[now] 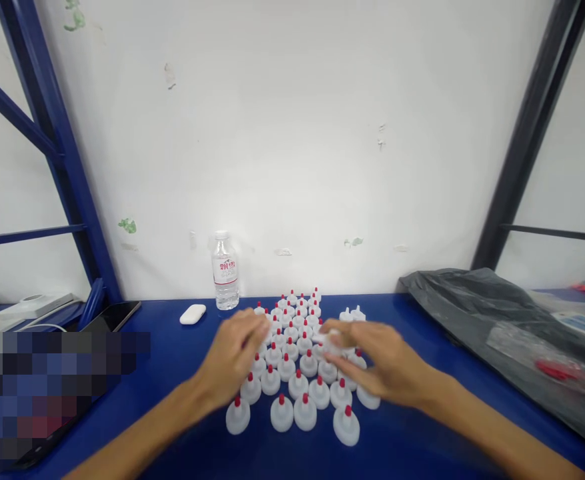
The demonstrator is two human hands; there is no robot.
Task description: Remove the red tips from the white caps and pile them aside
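Note:
Several white bottle caps with red tips [292,373] stand in rows on the blue table [182,373]. My left hand [232,357] hovers over the left side of the group, fingers curled and blurred. My right hand [377,360] reaches in from the right, its fingertips pinched on a white cap [333,341] near the middle of the group. Two white caps without red tips [351,315] stand at the back right of the rows.
A water bottle [225,272] and a small white case [192,314] stand behind the caps by the wall. A phone [117,315] lies at the left. A grey plastic bag [497,313] with red parts covers the right side. Blue shelf posts frame both sides.

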